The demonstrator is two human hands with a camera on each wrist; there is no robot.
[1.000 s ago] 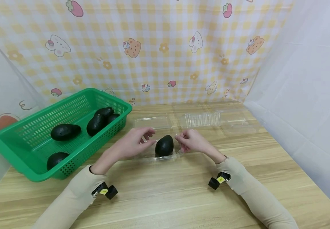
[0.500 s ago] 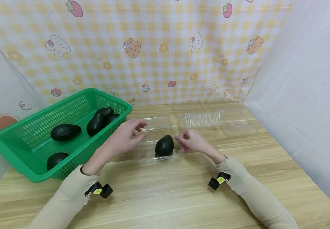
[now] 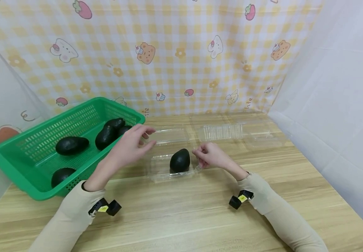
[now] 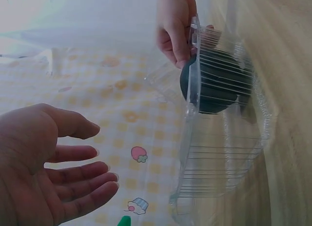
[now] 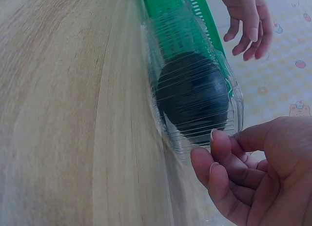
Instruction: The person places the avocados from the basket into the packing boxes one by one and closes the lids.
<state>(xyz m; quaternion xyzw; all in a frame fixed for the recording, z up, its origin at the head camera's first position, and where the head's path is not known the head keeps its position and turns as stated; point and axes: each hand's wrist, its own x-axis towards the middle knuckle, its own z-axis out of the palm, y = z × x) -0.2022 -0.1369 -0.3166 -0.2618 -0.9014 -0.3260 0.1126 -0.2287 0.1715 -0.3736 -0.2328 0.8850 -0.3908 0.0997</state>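
Note:
One dark avocado (image 3: pixel 179 161) lies in the right part of a clear plastic clamshell box (image 3: pixel 161 168) on the table. My right hand (image 3: pixel 211 155) pinches the right rim of that box between thumb and curled fingers, as the right wrist view shows. Off to the box's left, my left hand (image 3: pixel 129 147) hovers near the green basket's edge, fingers loosely spread and holding nothing. In the left wrist view, the avocado (image 4: pixel 219 82) shows through the ribbed clear wall, apart from the left hand (image 4: pixel 58 162).
A green plastic basket (image 3: pixel 42 175) at the left holds several avocados (image 3: pixel 72 145). More clear plastic boxes (image 3: pixel 222 132) lie at the back of the wooden table (image 3: pixel 181 217). Behind them hangs a checked cloth (image 3: pixel 175 70).
My left hand has moved away from the avocado, left toward the basket. My right hand keeps its place at the box rim. The avocado shifts very slightly left.

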